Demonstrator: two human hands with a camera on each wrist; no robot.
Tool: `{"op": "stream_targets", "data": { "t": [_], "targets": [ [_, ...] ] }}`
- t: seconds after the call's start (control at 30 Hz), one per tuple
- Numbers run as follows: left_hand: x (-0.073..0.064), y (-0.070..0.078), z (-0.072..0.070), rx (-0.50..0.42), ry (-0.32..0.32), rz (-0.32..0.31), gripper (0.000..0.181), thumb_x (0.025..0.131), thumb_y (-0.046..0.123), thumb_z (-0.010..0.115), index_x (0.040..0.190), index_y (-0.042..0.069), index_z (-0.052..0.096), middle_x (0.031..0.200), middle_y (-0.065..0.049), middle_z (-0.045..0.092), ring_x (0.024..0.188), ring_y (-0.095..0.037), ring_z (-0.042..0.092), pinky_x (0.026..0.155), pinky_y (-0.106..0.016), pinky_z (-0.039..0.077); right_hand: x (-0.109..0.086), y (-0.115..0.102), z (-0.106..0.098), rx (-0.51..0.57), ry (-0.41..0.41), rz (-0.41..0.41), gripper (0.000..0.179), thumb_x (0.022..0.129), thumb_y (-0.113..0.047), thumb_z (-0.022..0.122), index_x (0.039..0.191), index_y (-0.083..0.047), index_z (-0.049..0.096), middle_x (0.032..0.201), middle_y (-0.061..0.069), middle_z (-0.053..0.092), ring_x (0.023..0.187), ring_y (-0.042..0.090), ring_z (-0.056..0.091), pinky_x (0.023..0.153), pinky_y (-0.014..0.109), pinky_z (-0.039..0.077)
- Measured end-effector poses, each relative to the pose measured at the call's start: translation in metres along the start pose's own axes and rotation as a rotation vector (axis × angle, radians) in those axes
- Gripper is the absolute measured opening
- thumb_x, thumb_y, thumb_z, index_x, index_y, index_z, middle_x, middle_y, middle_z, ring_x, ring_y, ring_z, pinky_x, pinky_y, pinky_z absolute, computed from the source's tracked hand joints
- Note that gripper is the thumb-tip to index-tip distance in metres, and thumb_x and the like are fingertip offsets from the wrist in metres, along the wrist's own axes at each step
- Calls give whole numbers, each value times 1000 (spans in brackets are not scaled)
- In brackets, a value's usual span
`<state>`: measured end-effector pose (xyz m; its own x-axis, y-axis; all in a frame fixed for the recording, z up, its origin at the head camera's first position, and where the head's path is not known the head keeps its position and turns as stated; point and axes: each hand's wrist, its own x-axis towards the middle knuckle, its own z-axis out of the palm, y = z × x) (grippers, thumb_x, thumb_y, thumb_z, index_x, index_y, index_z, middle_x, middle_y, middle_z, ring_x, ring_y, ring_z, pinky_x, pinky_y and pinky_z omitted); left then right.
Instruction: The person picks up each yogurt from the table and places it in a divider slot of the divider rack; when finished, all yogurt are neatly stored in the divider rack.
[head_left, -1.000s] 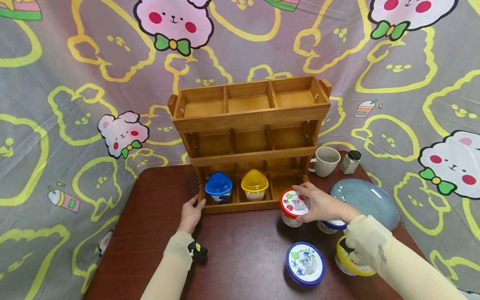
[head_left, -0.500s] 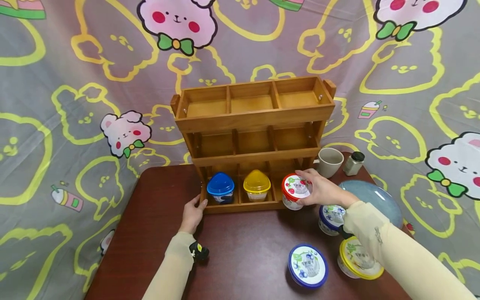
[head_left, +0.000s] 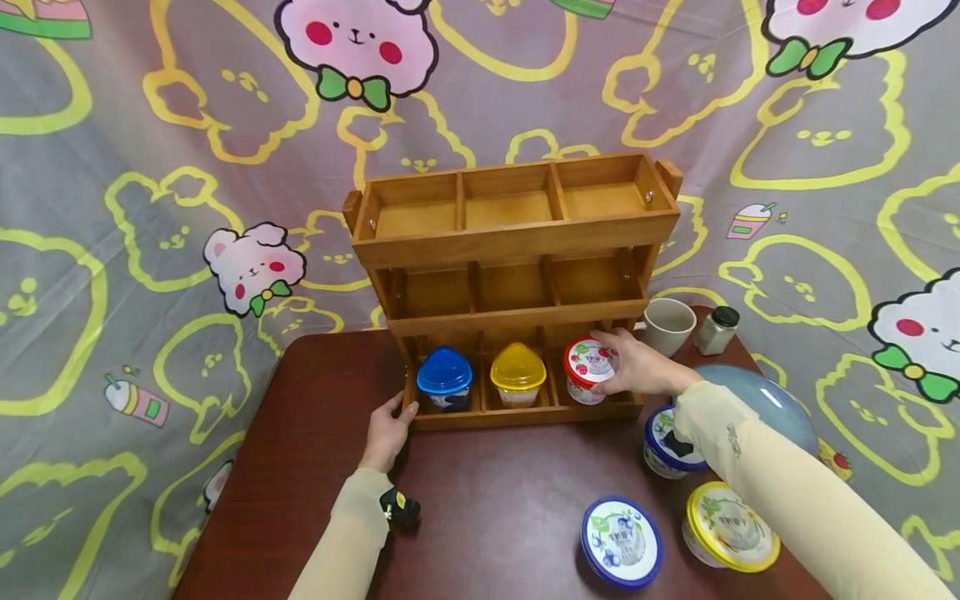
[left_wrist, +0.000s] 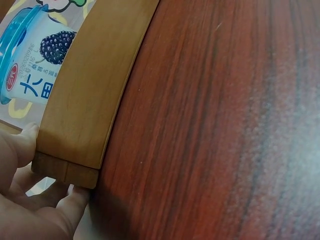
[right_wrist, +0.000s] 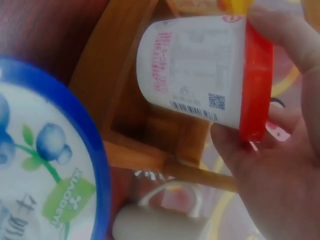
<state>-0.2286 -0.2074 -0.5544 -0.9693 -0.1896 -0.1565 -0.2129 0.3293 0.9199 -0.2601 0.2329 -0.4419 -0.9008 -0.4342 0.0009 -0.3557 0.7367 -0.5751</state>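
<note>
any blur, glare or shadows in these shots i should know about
Right wrist view: soft and hazy, small print on the red-lidded cup hard to read; left wrist view: pale glare towards the right of the table, plus a dark shadow beside the left hand; head view: clearer overall, with a light sheen on the blue-grey plate.

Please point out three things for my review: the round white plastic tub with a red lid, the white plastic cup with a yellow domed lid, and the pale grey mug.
Red-lidded round white plastic tub [right_wrist: 197, 72]: right wrist view, printed side wall.
Yellow-domed white plastic cup [head_left: 518, 372]: head view, domed lid.
Pale grey mug [head_left: 667, 340]: head view, outer wall.
</note>
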Motion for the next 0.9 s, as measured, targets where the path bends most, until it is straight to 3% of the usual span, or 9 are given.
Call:
{"op": "stream_targets", "data": {
  "t": [0.57, 0.9],
  "targets": [
    [1, -2, 0, -2, 15, 7, 52, 100, 18, 61, 145, -4, 46, 144, -24, 48, 133, -38, 44, 108, -53, 36, 17, 28, 9, 39, -81, 71, 103, 70, -32, 89, 151, 0, 36, 133, 27, 43, 105, 31, 53, 93, 46, 45],
    [1, 1, 0, -9, 16, -12, 52, 100, 19, 61, 145, -4, 46, 143, -24, 49, 133, -38, 43, 109, -53, 35, 23, 40, 17, -6, -80, 30, 103, 68, -33, 89, 149, 3, 38, 133, 28, 44, 107, 34, 52, 92, 47, 43]
  ]
}}
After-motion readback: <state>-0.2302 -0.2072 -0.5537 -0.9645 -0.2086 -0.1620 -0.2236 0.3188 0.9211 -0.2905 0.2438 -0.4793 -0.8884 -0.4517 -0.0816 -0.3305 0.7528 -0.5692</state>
